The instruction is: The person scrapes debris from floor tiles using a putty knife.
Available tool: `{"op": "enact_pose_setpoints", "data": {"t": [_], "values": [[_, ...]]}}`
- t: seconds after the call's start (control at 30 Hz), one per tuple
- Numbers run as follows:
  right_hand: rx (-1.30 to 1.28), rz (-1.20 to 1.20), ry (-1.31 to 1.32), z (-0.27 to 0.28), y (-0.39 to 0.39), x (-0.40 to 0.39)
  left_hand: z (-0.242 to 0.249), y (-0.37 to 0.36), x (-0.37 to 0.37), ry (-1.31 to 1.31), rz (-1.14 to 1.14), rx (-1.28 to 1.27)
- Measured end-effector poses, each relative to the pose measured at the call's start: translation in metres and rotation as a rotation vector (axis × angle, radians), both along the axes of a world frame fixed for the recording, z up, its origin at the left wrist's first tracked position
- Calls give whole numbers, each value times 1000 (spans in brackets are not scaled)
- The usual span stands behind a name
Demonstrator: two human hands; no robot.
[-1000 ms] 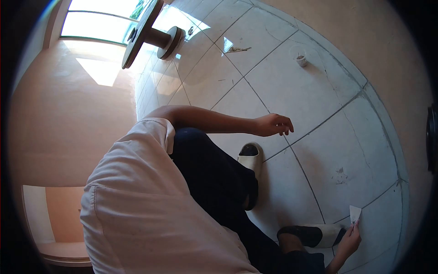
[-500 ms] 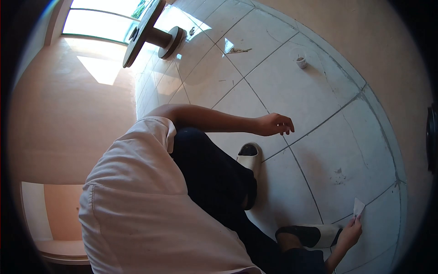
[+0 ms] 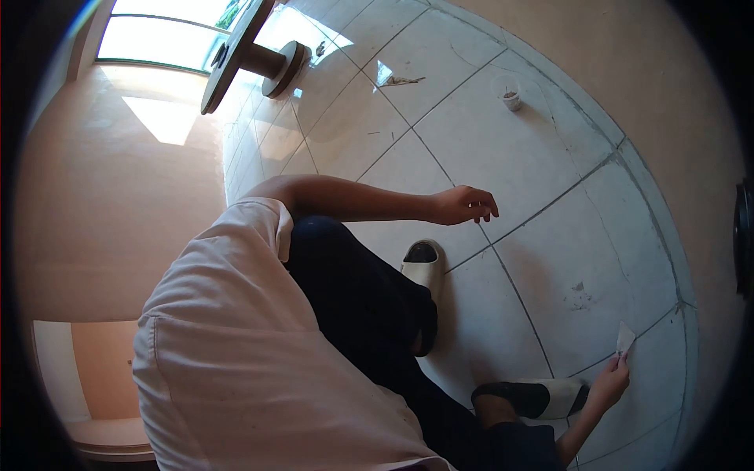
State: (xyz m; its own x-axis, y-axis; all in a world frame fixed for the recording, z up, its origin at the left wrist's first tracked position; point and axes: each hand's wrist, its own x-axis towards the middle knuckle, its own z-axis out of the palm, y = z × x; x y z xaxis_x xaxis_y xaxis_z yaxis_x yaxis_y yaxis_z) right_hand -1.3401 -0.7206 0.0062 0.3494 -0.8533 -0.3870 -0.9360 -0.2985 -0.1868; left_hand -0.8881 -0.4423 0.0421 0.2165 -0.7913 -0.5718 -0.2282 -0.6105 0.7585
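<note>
Scraper point(image 3: 625, 337) sat pinched by its narrow end in the right hand point(image 3: 609, 382), near the right shoe point(image 3: 561, 398); couldn't tell whether the blade met the floor. Probably light, stiff, thin-edged, not fragile; narrow end seemed the best hold, fingers clear of the wide edge. Handle mostly hidden. Left hand point(image 3: 463, 205) hung loose, half-curled, nothing visible in it, well apart from that shoe. Floor point(image 3: 491, 330): pale tiles, dark joints, probably slick, cracked in places. Flaky residue point(image 3: 579, 297) lay near the shoe. Small cup point(image 3: 512, 101) stood well apart from it; debris point(image 3: 403, 80) lay farther off. Farthest from the shoe: pedestal table point(image 3: 247, 59), bright window point(image 3: 161, 39).
</note>
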Motion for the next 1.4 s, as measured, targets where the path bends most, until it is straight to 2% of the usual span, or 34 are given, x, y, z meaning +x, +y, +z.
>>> {"op": "enact_pose_setpoints", "data": {"t": [0.13,0.23,0.3,0.37,0.43,0.6,0.67,0.73,0.83,0.87,1.1,1.23,1.4], "values": [[67,-47,58,26,25,3,-2,-3,6,-50,-74,36],[61,-87,47,20,13,10,-3,1,2,-34,-42,41],[21,-22,24,10,-1,3,-8,5,1,-32,-14,33],[53,18,-17,20,-2,8,-9,6,1,-44,-43,16],[60,-55,-48,25,14,12,-5,5,4,-52,-91,91],[47,-21,10,11,2,9,-15,11,3,-63,-30,44],[13,12,-16,16,7,8,-15,10,4,-64,-69,56],[99,-43,66,25,28,9,-12,8,8,-75,-123,46],[48,-53,-29,15,11,9,-11,8,6,-52,-61,24],[82,-12,86,7,-7,10,-14,9,6,-56,-50,26],[82,-51,11,17,27,7,-18,12,12,-91,-78,64],[22,-32,-5,23,3,21,-23,18,13,-105,-73,62],[67,-120,-1,16,41,13,-17,13,12,-107,-106,79]]}}
